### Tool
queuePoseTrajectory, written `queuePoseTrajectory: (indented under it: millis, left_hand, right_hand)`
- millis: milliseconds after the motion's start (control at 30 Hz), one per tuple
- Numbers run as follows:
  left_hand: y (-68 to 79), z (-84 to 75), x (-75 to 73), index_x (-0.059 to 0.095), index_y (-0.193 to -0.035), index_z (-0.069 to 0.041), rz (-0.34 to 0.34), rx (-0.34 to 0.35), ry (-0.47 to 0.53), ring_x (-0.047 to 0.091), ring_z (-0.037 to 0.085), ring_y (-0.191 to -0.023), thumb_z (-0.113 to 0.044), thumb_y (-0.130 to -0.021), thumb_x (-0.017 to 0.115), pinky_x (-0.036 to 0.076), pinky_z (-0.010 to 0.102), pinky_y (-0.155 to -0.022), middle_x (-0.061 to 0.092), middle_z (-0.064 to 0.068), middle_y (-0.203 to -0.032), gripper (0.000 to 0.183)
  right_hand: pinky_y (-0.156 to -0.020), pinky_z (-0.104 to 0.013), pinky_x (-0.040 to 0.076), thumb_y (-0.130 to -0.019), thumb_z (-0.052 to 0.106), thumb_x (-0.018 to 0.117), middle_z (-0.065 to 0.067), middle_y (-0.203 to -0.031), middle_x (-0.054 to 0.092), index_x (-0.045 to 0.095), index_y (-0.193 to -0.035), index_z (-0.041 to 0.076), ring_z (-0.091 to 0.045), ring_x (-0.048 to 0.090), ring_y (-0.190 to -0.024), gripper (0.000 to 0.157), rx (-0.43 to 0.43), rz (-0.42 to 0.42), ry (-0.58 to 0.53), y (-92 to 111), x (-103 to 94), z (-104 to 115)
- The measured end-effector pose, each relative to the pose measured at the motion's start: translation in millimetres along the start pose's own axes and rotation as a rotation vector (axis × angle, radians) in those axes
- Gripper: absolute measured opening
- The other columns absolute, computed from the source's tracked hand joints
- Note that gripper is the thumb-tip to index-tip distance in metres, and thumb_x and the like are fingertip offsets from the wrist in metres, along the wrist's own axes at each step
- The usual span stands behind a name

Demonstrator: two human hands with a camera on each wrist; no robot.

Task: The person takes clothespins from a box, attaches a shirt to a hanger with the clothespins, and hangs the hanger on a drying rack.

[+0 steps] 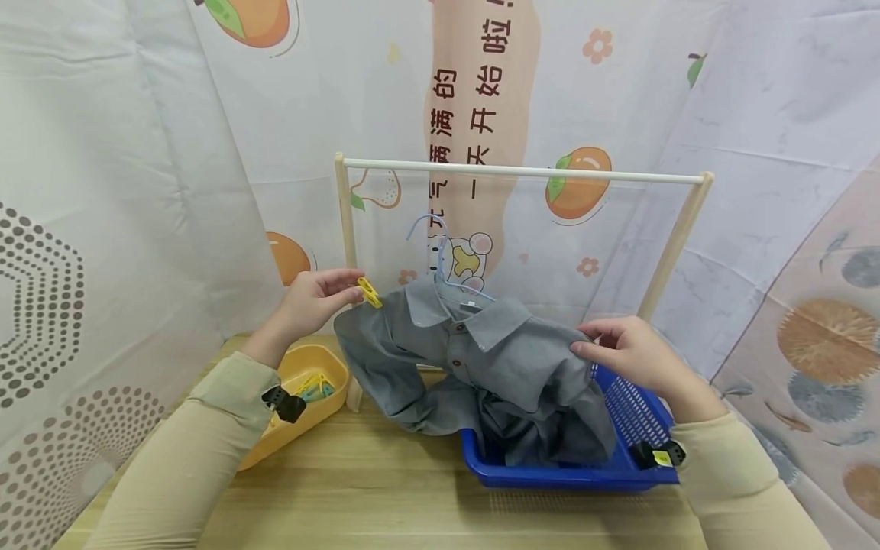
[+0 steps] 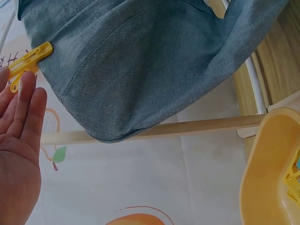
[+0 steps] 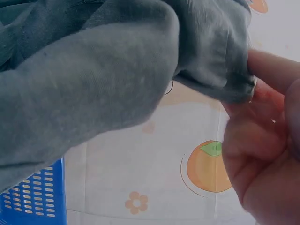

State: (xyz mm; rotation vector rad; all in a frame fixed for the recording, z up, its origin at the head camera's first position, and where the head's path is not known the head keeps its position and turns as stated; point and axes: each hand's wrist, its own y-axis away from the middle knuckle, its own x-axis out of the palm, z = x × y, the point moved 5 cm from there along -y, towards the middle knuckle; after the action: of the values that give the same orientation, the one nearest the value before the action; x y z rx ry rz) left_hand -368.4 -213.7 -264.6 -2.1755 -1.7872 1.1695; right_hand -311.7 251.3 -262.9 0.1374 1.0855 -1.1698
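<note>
Head cam: grey shirt btwn L hand, pinching yellow peg at one shoulder, & R hand, pinching other shoulder; shoulder line runs L–R, hanger hook below rail, nearer L hand.

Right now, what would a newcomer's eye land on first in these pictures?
Likely the gray shirt on its pale blue hanger, spread between the left hand and right hand, partly lying in the blue basket. Next, the bright yellow clothespin the left hand pinches at the shirt's shoulder, then the orange-yellow bin, left of the shirt, holding more clothespins.
</note>
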Motion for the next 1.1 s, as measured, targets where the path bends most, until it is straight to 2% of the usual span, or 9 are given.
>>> queuePoseTrajectory:
  millis: [100,200,333,467,600,700,833,1000,1100]
  left_hand:
    - [-0.5,0.7,0.4,0.066,-0.131,0.002,-0.002,0.0,0.0,0.073,0.019,-0.095,-0.009,-0.099,0.068,0.058,0.025,-0.08,0.072,0.017,-0.117,0.033]
    - [-1.0,0.5,0.3,0.067,-0.13,0.002,-0.005,0.0,-0.003,0.073,0.023,-0.096,-0.01,-0.099,0.068,0.059,0.032,-0.082,0.072,0.017,-0.116,0.033]
    - [-0.7,0.9,0.3,0.067,-0.13,0.001,-0.001,-0.014,-0.016,0.072,0.03,-0.098,-0.012,-0.1,0.068,0.059,0.037,-0.083,0.072,0.016,-0.116,0.033]
    - [-0.2,1.7,0.5,0.066,-0.13,0.001,0.001,-0.021,-0.014,0.071,0.037,-0.1,-0.011,-0.1,0.068,0.058,0.027,-0.08,0.072,0.016,-0.116,0.033]
    - [-0.1,0.2,0.5,0.066,-0.13,0.002,0.001,-0.011,-0.015,0.071,0.034,-0.099,-0.01,-0.099,0.068,0.057,0.021,-0.079,0.072,0.017,-0.116,0.033]
    - [0.0,-0.6,0.7,0.066,-0.13,0.002,0.005,-0.008,-0.016,0.072,0.031,-0.099,-0.011,-0.099,0.069,0.057,0.021,-0.079,0.072,0.016,-0.116,0.033]
    - [-0.1,-0.4,0.8,0.067,-0.129,0.002,0.008,-0.01,-0.015,0.072,0.03,-0.099,-0.011,-0.099,0.069,0.057,0.021,-0.08,0.073,0.016,-0.115,0.033]
    - [0.2,-0.8,1.3,0.067,-0.129,0.001,0.011,-0.012,-0.01,0.072,0.027,-0.099,-0.011,-0.099,0.069,0.057,0.022,-0.08,0.072,0.016,-0.116,0.033]
    - [-0.2,-0.4,1.2,0.067,-0.129,0.001,0.009,-0.016,-0.008,0.072,0.022,-0.099,-0.011,-0.099,0.069,0.058,0.027,-0.082,0.072,0.015,-0.117,0.032]
  right_hand:
    - [-0.059,-0.025,0.052,-0.092,0.006,0.075,-0.001,-0.089,0.071,0.078,-0.105,0.004,-0.008,0.061,-0.068,0.013,-0.018,0.004,0.025,0.2,0.2,0.6]
    - [-0.06,-0.025,0.052,-0.094,0.005,0.072,0.001,-0.09,0.07,0.077,-0.104,0.005,-0.007,0.061,-0.069,0.011,-0.043,0.011,0.04,-1.2,2.6,0.3]
    - [-0.045,-0.028,0.046,-0.1,0.008,0.065,0.003,-0.067,0.06,0.072,-0.1,0.007,-0.01,0.053,-0.05,0.007,-0.021,0.067,-0.071,-2.3,10.7,-2.4]
    - [-0.036,-0.03,0.04,-0.105,0.011,0.059,-0.001,-0.055,0.051,0.067,-0.105,0.006,-0.013,0.044,-0.039,0.01,0.049,0.119,-0.217,-3.5,17.5,-3.3]
    - [-0.034,-0.032,0.038,-0.106,0.013,0.056,-0.004,-0.054,0.05,0.066,-0.11,0.004,-0.014,0.042,-0.039,0.014,0.075,0.128,-0.28,-6.5,20.9,-1.0]
    - [-0.035,-0.032,0.036,-0.107,0.017,0.055,-0.003,-0.052,0.046,0.063,-0.098,0.003,-0.014,0.04,-0.038,0.019,0.078,0.144,-0.297,-8.9,24.7,1.7]
    - [-0.036,-0.031,0.034,-0.108,0.02,0.054,0.0,-0.05,0.04,0.05,-0.08,0.001,-0.013,0.036,-0.038,0.034,0.089,0.163,-0.309,-11.1,29.4,2.2]
    - [-0.037,-0.031,0.033,-0.108,0.019,0.053,0.0,-0.049,0.035,0.048,-0.078,0.0,-0.011,0.032,-0.037,0.036,0.124,0.172,-0.333,-11.7,31.8,-0.3]
    - [-0.037,-0.031,0.032,-0.108,0.021,0.055,0.001,-0.05,0.035,0.047,-0.077,0.001,-0.011,0.031,-0.038,0.038,0.143,0.161,-0.334,-12.2,32.2,-0.4]
